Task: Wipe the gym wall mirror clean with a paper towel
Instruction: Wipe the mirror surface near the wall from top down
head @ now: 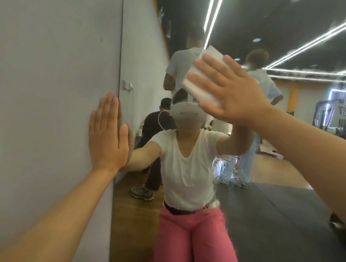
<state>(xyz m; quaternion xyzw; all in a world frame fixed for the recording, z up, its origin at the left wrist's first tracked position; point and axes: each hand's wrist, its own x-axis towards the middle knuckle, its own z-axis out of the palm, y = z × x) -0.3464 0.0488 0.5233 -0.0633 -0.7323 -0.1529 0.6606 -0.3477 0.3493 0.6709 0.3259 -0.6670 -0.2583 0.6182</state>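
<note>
right hand [232, 90], fingers straight, presses folded paper towel [213, 53] on the wall mirror [275, 209], towel half hidden under the palm, left hand [107, 134] flat and released on grey wall [48, 81] by the mirror edge

My one head-worn wide-angle camera faces straight ahead, close to the mirror [265, 198] where it meets the wall [50, 61] on the left.

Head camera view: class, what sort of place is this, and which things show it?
Probably a gym or fitness studio: a big wall mirror, a dark floor mat reflected in it, and what looks like a black equipment frame at the far right.
</note>
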